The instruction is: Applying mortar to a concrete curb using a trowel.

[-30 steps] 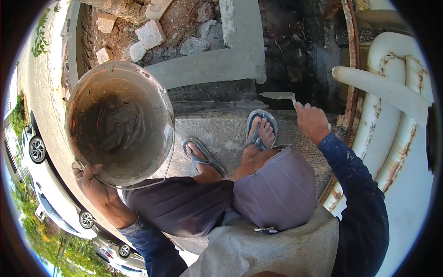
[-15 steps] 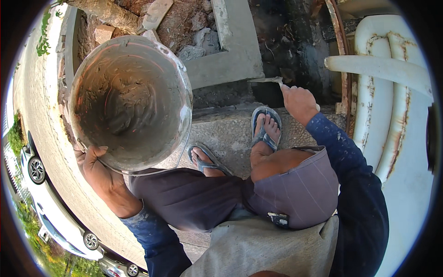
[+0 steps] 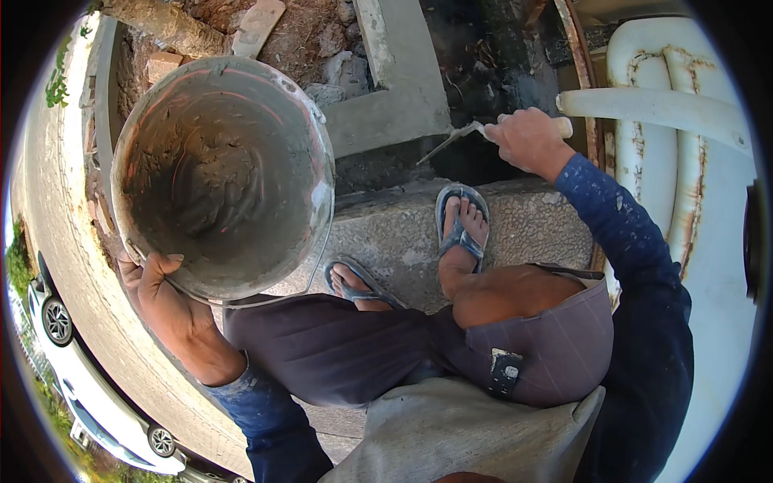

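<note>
My left hand (image 3: 165, 298) grips the near rim of a bucket (image 3: 318, 193), thumb over the edge. Inside, wet grey mortar (image 3: 217, 181) coats the walls and bottom. The bucket is tipped so its mouth faces me, and its wire handle hangs at the near right side. My right hand (image 3: 529, 141) is closed round the pale handle of a trowel (image 3: 449, 142). The trowel's thin blade slants down and left, beside the corner of a smooth grey mortar-covered ledge (image 3: 411, 117). Whether the blade touches the ledge I cannot tell.
My sandalled feet rest on a rough stone step (image 3: 403, 241). Beyond it lies a dark wet channel (image 3: 483, 72). White rusty metalwork (image 3: 644, 161) with a jutting pipe (image 3: 644, 105) stands at right. Rubble (image 3: 322, 40) fills the far bed; a white car (image 3: 105, 402) is parked at left.
My right hand has risen slightly and moved right, and the trowel blade has turned from nearly level to slanting down-left. The bucket stays in my left hand, shifted slightly left in view.
</note>
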Demonstrator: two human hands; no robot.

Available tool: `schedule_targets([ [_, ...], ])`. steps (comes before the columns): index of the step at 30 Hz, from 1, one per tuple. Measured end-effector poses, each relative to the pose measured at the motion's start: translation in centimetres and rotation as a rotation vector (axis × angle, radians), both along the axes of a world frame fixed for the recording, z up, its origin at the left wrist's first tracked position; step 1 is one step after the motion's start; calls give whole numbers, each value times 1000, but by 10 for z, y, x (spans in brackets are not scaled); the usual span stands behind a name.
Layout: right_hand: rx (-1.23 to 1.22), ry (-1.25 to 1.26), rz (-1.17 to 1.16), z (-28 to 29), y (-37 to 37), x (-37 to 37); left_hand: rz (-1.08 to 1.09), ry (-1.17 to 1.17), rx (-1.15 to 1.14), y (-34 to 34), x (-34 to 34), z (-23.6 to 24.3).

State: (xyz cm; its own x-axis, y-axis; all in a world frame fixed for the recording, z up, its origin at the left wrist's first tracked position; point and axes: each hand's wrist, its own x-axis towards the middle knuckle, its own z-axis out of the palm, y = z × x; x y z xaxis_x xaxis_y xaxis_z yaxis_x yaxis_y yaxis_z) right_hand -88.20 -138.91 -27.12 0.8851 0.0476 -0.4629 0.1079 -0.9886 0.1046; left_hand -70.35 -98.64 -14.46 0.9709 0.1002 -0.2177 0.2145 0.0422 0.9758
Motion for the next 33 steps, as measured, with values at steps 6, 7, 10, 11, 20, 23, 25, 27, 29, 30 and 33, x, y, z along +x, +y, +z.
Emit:
schedule_targets([
  [6,-222,101,266,12,-46,73,-11,3,23,4,4,-9],
  [7,-179,225,158,14,-48,83,-2,1,30,3,5,-10],
  [10,38,286,-66,4,-59,74,0,22,54,-1,4,-4],
  [11,210,222,-183,-4,-64,63,1,20,55,2,4,-5],
  [20,946,-121,-623,-35,-15,-39,-69,41,229,-24,16,-26],
  [23,1266,-54,-749,-10,17,-29,-159,44,277,-23,25,-47],
  [25,1474,129,-912,-3,32,-12,-166,7,333,-34,28,-53],
  [27,1592,299,-752,-4,40,10,-257,19,408,-43,28,-53],
  [29,1542,384,-668,0,37,37,-286,-25,406,-50,27,-56],
  [30,1478,479,-585,2,35,48,-365,-54,485,-52,27,-56],
  [33,1222,173,-289,4,23,69,-482,-83,529,-55,24,-55],
])
